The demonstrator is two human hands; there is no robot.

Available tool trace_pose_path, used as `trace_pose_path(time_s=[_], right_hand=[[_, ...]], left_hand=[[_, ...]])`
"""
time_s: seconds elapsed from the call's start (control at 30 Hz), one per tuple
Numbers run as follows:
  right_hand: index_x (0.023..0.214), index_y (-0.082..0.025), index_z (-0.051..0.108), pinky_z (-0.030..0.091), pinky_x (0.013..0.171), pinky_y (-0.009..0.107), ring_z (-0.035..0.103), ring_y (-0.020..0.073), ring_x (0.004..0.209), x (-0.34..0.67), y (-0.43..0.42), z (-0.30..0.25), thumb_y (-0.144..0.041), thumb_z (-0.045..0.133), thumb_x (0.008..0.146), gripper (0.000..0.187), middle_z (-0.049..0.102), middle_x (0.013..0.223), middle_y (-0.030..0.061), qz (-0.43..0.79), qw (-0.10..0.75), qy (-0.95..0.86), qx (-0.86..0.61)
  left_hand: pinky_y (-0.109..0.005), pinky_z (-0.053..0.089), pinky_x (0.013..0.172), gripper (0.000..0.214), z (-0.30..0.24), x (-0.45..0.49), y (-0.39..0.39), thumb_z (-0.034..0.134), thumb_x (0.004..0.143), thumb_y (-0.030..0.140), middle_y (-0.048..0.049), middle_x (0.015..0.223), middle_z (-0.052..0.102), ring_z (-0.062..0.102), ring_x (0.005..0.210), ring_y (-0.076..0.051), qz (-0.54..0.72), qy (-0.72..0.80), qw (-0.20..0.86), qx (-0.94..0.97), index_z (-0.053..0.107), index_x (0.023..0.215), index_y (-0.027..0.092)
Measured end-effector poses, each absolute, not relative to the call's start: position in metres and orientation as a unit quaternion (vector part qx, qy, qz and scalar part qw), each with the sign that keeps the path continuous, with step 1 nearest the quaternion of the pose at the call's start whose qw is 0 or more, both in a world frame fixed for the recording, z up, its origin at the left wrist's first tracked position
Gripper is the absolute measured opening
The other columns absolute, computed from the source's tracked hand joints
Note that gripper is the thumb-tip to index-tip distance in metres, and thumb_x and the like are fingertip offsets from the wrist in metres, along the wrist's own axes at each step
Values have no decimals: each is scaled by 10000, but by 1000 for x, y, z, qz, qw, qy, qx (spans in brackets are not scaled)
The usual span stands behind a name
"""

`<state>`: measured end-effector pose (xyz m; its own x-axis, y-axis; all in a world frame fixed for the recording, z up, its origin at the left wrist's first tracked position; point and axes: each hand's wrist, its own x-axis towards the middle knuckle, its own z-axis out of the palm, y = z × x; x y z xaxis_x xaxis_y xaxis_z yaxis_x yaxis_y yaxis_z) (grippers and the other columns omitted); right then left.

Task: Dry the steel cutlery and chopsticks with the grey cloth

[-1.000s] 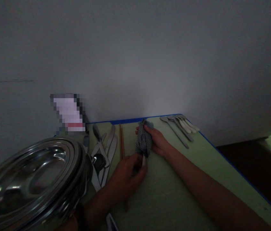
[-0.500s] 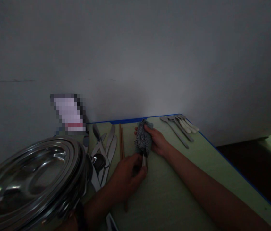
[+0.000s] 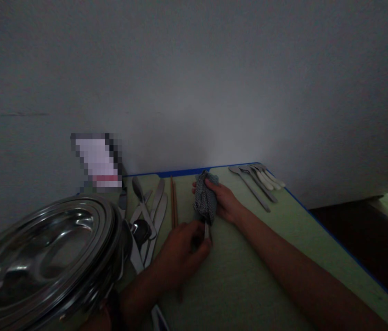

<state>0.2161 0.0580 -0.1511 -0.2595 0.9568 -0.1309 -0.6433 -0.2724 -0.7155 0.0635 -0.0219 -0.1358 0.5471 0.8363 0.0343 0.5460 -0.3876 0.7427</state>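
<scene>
My right hand [image 3: 226, 200] is closed around a crumpled grey checked cloth [image 3: 205, 195] above the middle of the table. Out of the cloth's lower end comes the handle of a metal utensil [image 3: 207, 231]; its head is hidden in the cloth, so its kind does not show. The fingers of my left hand [image 3: 183, 250] pinch that handle. Partly under my left hand and forearm lie the wooden chopsticks [image 3: 174, 202]. Left of them are several table knives [image 3: 159, 211] and spoons [image 3: 140, 191], loosely overlapping.
Stacked shiny metal plates [image 3: 87, 202] fill the near left. At the far right, spoons [image 3: 250, 188] and white-handled forks [image 3: 266, 177] lie side by side. A blurred-out, phone-like screen [image 3: 97, 158] leans at the wall [image 3: 194, 82] behind the green, blue-edged table [image 3: 242, 271].
Both hands keep their grip on the utensil and the cloth in nearly the same place. Only a very slight shift of the view shows.
</scene>
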Motion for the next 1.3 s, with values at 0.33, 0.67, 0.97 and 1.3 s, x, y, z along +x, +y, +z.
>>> trace_pose_path(time_s=[0.33, 0.67, 0.97, 1.3], right_hand=[[870, -148, 635, 540, 668, 291, 652, 153, 717, 216, 59, -152, -228, 499, 845, 160, 691, 706, 34, 742, 542, -278, -280], [877, -140, 631, 541, 662, 286, 647, 141, 635, 216, 57, -149, -221, 486, 854, 167, 684, 669, 29, 745, 541, -271, -281], [841, -151, 628, 544, 704, 327, 652, 159, 665, 216, 58, -151, -251, 523, 830, 146, 683, 651, 27, 744, 534, -280, -288], [847, -150, 640, 530, 736, 306, 658, 168, 771, 217, 60, -151, -110, 533, 717, 172, 715, 770, 37, 690, 592, -285, -304]], left_hand=[[-255, 447, 612, 146, -135, 64, -22, 463, 795, 279, -26, 736, 623, 568, 676, -169, 236, 429, 354, 797, 573, 795, 183], [-262, 441, 603, 146, -137, 64, -22, 453, 804, 276, -26, 738, 614, 560, 669, -169, 227, 425, 341, 807, 564, 807, 181], [-275, 446, 658, 144, -137, 63, -22, 435, 815, 269, -35, 796, 616, 567, 738, -178, 208, 427, 347, 809, 546, 822, 177], [-247, 411, 625, 188, -132, 60, -21, 348, 844, 233, 20, 664, 575, 551, 652, -145, 356, 423, 432, 712, 518, 779, 187]])
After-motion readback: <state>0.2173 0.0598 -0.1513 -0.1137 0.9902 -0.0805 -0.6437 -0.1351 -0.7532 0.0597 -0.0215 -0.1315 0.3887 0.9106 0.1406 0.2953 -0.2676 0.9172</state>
